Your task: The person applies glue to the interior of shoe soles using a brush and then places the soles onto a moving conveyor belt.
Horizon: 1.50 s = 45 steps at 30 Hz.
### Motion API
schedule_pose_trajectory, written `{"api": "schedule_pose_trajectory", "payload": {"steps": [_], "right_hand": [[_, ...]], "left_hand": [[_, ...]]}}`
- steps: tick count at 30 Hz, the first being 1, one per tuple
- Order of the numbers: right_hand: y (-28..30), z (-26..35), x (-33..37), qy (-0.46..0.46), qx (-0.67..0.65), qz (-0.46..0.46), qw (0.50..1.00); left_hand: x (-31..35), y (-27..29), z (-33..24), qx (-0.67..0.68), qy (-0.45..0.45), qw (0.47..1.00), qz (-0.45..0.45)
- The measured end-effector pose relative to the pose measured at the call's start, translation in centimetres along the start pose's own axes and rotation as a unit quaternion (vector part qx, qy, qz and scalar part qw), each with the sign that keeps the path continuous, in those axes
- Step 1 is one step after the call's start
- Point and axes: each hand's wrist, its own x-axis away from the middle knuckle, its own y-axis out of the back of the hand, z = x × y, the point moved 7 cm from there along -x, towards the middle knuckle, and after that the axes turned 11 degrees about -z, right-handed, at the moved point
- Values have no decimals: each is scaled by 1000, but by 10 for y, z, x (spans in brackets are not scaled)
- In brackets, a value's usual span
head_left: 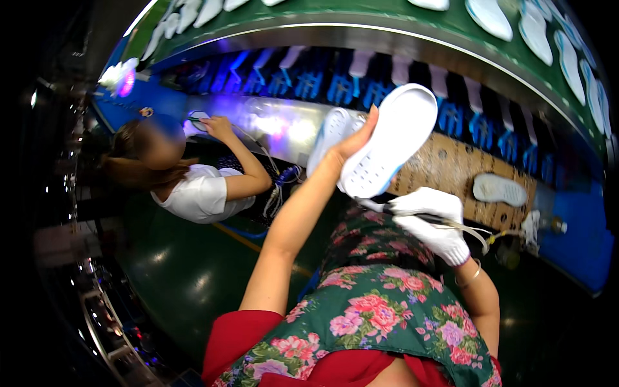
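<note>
A white shoe sole (398, 132) with a light-blue edge and rows of small holes is raised and tilted over the bench. My bare left hand (356, 142) grips it along its left side, thumb showing and the other fingers hidden behind. Just below its lower end, my right hand (431, 216), in a white knitted glove, is closed round a thin brush (385, 208) with a dark handle. The pale tip comes close to the sole's edge; whether they touch, I cannot tell. Light-coloured tubes (474, 231) trail from the brush to the right.
Another sole (332, 132) stands behind my left hand. One more sole (500, 189) lies on the perforated brown board (445, 169). Soles line the green conveyor (361, 19), above a row of blue clamps (451, 119). A co-worker (206, 190) works close on the left.
</note>
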Motion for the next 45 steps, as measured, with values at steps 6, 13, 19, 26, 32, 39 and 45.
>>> {"api": "schedule_pose_trajectory", "payload": {"steps": [6, 13, 19, 26, 32, 39, 45], "right_hand": [[46, -6, -18, -3, 66, -194, 979], [38, 4, -28, 74, 184, -118, 973], [21, 19, -16, 88, 198, -111, 970], [15, 40, -13, 161, 197, -149, 955], [21, 47, -17, 181, 196, -167, 949], [26, 66, -28, 237, 207, -207, 926], [20, 63, -21, 227, 255, -211, 916]], "left_hand": [[-6, 9, 35, 169, -130, 976, 33], [11, 6, 58, -1, -135, 986, -94], [40, -1, 53, 177, -155, 972, -18], [48, -26, 47, 258, -180, 947, 67], [39, -46, 44, 262, -227, 937, 41], [28, -40, 66, 236, -204, 947, -76], [21, -47, 91, 296, -165, 939, 49]]}}
